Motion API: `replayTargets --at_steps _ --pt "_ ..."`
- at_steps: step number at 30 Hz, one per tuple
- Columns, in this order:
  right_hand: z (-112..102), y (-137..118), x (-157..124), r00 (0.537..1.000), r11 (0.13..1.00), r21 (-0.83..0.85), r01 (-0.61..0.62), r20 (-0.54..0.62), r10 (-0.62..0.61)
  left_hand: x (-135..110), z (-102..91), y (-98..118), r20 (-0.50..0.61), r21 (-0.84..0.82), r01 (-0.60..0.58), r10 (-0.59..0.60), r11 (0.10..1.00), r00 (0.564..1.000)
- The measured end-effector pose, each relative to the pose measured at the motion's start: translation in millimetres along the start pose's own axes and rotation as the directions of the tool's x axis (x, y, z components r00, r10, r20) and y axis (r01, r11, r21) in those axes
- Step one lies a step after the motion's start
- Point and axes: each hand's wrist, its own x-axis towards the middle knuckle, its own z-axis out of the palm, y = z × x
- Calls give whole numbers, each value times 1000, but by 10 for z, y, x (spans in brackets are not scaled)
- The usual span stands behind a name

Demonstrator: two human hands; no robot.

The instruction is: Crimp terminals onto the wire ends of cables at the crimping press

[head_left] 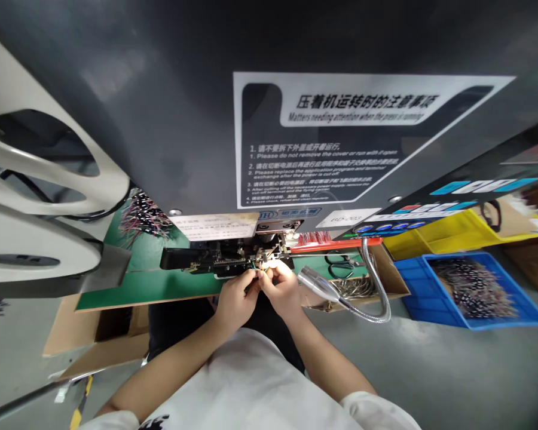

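Both my hands meet just below the black crimping applicator [233, 258] of a dark grey press machine [197, 119]. My left hand [234, 298] is closed in a pinch on thin coloured wires [263, 270] whose ends point into the machine's tooling. My right hand [283, 289] is closed too, pinching the same small wire bundle from the right, brightly lit by the lamp. The two hands touch each other at the fingertips.
A gooseneck lamp [316, 282] curves in from the right. A green table top [152, 280] carries a heap of coloured wires [141, 216] and black scissors [338, 258]. A blue bin [475, 289] of wire pieces, a yellow bin [439, 236] and cardboard boxes [103, 334] stand around.
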Motion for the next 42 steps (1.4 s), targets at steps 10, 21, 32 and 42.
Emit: replayTargets --at_steps 10,21,32,42 --pt "-40 0 24 980 947 271 -172 146 136 -9 -13 26 34 -249 35 -28 968 999" --pt "-5 25 3 999 999 5 36 -8 -36 -9 14 -4 32 -84 22 -19 996 999" --pt "-12 -10 38 998 996 -62 70 -3 -70 33 -21 51 -20 -8 -5 5 1000 1000" --pt "-42 -14 9 998 988 -135 69 17 -68 26 -30 39 -25 46 -67 69 997 997"
